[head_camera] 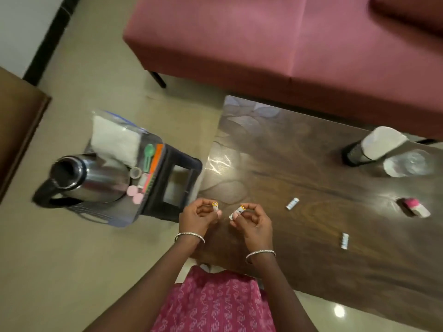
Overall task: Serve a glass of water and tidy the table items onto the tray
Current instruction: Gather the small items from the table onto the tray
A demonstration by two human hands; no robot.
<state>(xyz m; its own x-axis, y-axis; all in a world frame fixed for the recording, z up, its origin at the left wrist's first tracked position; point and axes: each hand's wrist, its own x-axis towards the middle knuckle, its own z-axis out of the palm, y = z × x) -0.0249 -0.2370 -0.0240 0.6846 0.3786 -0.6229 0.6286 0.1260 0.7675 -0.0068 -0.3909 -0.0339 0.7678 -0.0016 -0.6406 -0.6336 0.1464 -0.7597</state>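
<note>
My left hand [196, 218] pinches a small white cylinder [215, 205] with a yellow end and my right hand [253, 222] pinches a second cylinder [237, 212] (their print is too blurred to read), both above the near-left corner of the glossy dark wooden table [311, 176], near the grey tray [105, 218].

No text can be read; the printing on the small white cylinders [292, 203] is too blurred.
</note>
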